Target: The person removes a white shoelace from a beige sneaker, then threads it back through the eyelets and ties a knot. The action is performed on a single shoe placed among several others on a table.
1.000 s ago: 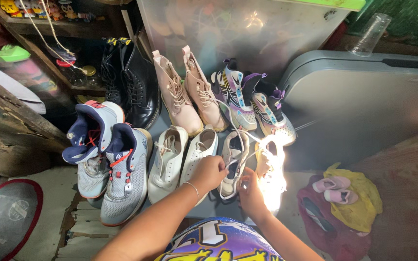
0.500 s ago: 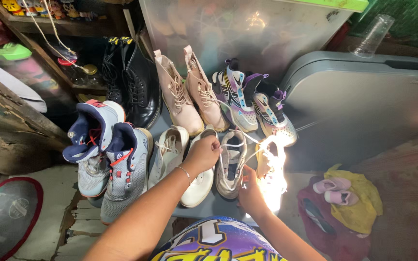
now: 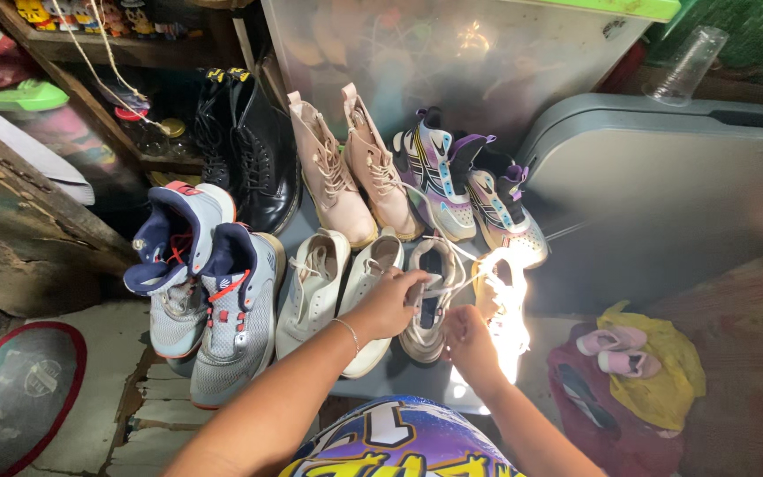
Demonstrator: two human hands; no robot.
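The person's left hand (image 3: 392,300) is closed in a pinching grip on the tongue end of a worn white-and-grey low sneaker with loose laces (image 3: 430,296), which lies on the floor in the front row of shoes. The right hand (image 3: 468,340) sits just to the right of that sneaker near its heel, fingers curled against it; I cannot tell whether they actually hold anything. Immediately right of the sneaker, its mate (image 3: 503,300) is washed out by a patch of bright sunlight. Left of the sneaker lie two cream canvas lace-up shoes (image 3: 333,287), and further left a pair of grey-and-navy high-top trainers with red laces (image 3: 209,283). Behind the sneaker stand pale pink lace-up ankle boots (image 3: 351,172), with black leather boots (image 3: 249,146) to their left and purple-trimmed multicoloured running shoes (image 3: 470,185) to their right.
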